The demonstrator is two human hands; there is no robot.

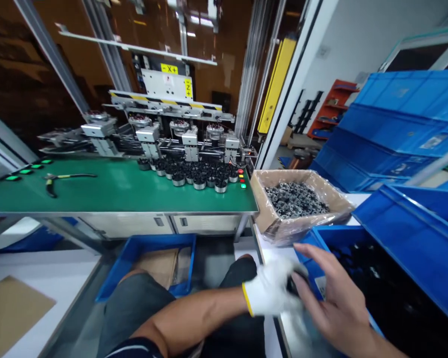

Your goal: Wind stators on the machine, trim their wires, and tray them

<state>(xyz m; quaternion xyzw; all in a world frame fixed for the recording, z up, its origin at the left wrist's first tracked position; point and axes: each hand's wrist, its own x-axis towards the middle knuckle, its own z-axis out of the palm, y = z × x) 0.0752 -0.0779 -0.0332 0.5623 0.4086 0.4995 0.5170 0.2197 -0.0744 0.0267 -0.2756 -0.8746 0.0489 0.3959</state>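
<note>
Dark part (294,284), lower right: your left hand (271,288) grips it, right hand (338,298) spread; rings (199,184) stand grouped mid-frame, carton pieces (296,200) loose.

Factory workshop, from where I stand | green-topped metal workbench (108,195) | silver metal machine (147,133) with black-and-yellow striped bar (168,103) | open brown cardboard carton (262,208) of ring-shaped metal parts (295,200) | stacked blue plastic crates (395,129)

Gloved left hand (272,289), dark part (292,284), right hand (339,296)
</note>
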